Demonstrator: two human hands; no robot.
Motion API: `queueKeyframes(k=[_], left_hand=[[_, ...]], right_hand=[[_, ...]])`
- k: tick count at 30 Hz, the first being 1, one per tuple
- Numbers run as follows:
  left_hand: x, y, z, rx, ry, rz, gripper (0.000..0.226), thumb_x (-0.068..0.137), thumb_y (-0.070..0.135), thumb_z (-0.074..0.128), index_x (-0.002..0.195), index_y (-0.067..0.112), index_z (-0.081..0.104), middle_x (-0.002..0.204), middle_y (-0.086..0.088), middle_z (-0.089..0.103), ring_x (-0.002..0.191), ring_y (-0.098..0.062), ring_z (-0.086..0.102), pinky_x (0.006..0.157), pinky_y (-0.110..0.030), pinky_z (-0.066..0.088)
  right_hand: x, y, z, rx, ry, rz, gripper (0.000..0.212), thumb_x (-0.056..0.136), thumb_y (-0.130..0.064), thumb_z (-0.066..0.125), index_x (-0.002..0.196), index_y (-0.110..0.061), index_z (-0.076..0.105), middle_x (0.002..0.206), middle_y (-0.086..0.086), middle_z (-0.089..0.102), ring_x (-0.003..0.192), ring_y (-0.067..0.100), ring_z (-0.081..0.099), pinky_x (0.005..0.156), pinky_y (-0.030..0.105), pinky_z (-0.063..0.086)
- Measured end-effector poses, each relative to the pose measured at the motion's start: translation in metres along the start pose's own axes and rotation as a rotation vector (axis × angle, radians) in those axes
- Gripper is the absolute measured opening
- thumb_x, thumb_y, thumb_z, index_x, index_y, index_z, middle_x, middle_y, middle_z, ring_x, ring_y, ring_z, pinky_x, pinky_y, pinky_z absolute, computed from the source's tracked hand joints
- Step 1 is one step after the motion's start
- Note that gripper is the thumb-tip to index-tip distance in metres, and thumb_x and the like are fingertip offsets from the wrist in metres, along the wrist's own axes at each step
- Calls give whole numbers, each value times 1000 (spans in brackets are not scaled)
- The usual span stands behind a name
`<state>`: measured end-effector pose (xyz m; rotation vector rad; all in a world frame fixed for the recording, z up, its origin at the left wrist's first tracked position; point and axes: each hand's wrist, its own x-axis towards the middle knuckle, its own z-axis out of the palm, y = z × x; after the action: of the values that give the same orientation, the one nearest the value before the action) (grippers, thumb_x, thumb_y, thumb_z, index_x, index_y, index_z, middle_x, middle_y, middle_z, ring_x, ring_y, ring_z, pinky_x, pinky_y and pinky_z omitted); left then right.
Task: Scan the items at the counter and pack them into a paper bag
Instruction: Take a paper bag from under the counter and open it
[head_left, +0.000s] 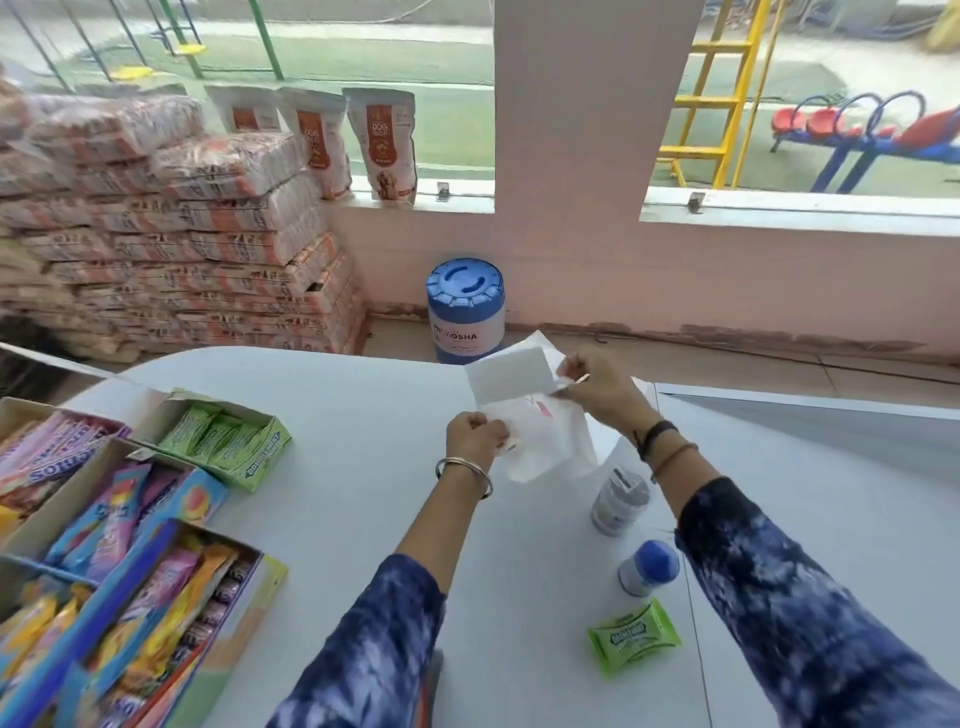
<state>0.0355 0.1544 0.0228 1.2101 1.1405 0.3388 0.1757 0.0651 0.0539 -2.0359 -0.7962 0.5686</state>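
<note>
A white paper bag (540, 431) hangs above the middle of the white counter (337, 467), held between both hands. My left hand (475, 434) pinches its near left edge. My right hand (597, 387) grips the far right edge, where a flap of the bag folds up. On the counter under my right forearm lie a grey-white bottle (618, 501), a small jar with a blue lid (649, 566) and a green candy packet (634, 636).
Open cardboard boxes of sweets stand at the counter's left: a green box (228, 439) and boxes of colourful bars (119, 571). Beyond the counter are stacked sacks (182, 249), a blue-lidded drum (466, 309) on the floor and pouches (384, 143) on the window sill.
</note>
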Motion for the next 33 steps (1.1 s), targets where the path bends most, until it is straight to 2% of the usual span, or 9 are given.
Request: queueKeyframes(k=[4, 11, 14, 17, 20, 25, 29, 31, 33], left_hand=[[-5, 19, 12, 246, 7, -26, 47, 87, 14, 59, 129, 0, 45, 131, -17, 53, 118, -32, 54, 94, -34, 47], [3, 32, -24, 248, 170, 44, 32, 80, -3, 49, 108, -17, 52, 85, -29, 64, 46, -28, 56, 41, -34, 54], [-6, 31, -22, 460, 211, 100, 47, 77, 6, 55, 120, -6, 39, 112, -28, 58, 73, -38, 64, 69, -45, 58], [-18, 28, -2, 903, 333, 560, 69, 70, 8, 66, 129, 7, 31, 131, -19, 41, 114, -37, 48, 89, -46, 46], [-23, 34, 23, 1058, 265, 944, 60, 54, 5, 77, 110, 3, 54, 111, -21, 60, 99, -40, 59, 78, -42, 52], [-39, 52, 46, 743, 8, 769, 49, 72, 30, 76, 106, -3, 65, 106, -19, 69, 98, -32, 61, 86, -33, 48], [-33, 58, 42, 154, -162, 444, 25, 75, 8, 73, 97, 0, 65, 78, -9, 75, 69, -23, 68, 70, -32, 56], [-26, 59, 36, -40, -266, 369, 8, 76, 2, 70, 74, 8, 65, 51, 1, 70, 43, -12, 60, 51, -24, 53], [-20, 62, 27, 26, -244, 356, 31, 73, 12, 75, 50, 15, 56, 33, 3, 55, 29, -10, 46, 46, -23, 45]], right_hand=[[-7, -7, 15, -328, -153, -34, 15, 75, -13, 71, 71, -2, 62, 74, 8, 55, 73, 25, 49, 54, 27, 32], [8, -24, -80, -390, 567, -18, 29, 80, 4, 52, 95, -10, 72, 110, 15, 68, 98, 36, 62, 77, 35, 48], [15, -31, -106, -466, 644, -66, 30, 81, 2, 50, 94, -14, 72, 105, 13, 66, 93, 38, 61, 72, 35, 45], [17, -36, -96, -515, 554, -153, 32, 82, 5, 50, 94, -16, 72, 101, 9, 66, 89, 35, 61, 66, 30, 37], [16, -36, -83, -541, 504, -192, 32, 82, 5, 51, 93, -16, 72, 101, 7, 66, 87, 34, 62, 64, 30, 35], [16, -27, -76, -527, 514, -155, 29, 82, 3, 52, 97, -14, 69, 103, 10, 63, 89, 36, 61, 65, 31, 36], [-10, -15, -62, -574, 588, -453, 29, 75, -7, 60, 103, -5, 55, 104, 16, 55, 93, 27, 51, 75, 25, 30], [-25, -1, -48, -625, 343, -607, 23, 80, -17, 61, 100, -8, 56, 99, 10, 62, 93, 26, 56, 77, 25, 31], [-27, 22, -48, -773, 38, -410, 44, 81, -42, 63, 112, -13, 57, 113, 7, 65, 104, 28, 60, 94, 37, 34]])
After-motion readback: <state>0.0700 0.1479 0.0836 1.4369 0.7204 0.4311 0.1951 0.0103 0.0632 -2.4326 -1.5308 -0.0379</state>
